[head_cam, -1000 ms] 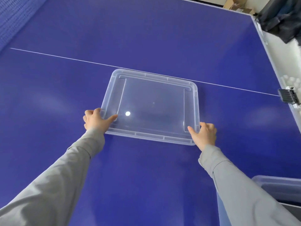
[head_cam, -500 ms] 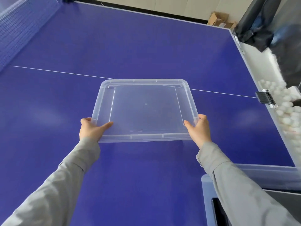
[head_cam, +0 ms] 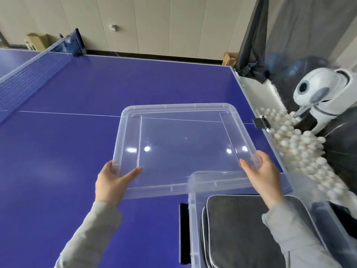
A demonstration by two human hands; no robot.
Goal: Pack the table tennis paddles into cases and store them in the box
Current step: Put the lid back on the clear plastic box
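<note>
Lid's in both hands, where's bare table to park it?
Free: blue tabletop left of the lid, between the net and the left hand; also beyond the lid's far edge. Crowded: box holding cases lower right, balls along the right edge.

So from my headcam all I really get of myself is two arms coming up from the bottom of the shot. Both are in long light grey sleeves, left sleeve (head_cam: 92,235) and right sleeve (head_cam: 293,235), a soft matte fabric with no logo or print I can make out. The cuffs end right at the wrists, with a plain folded hem, and the cloth bunches into a few loose creases just behind each one. My left hand (head_cam: 112,182) and right hand (head_cam: 264,176) are bare: no gloves, no watch, no rings that I can see.
</note>
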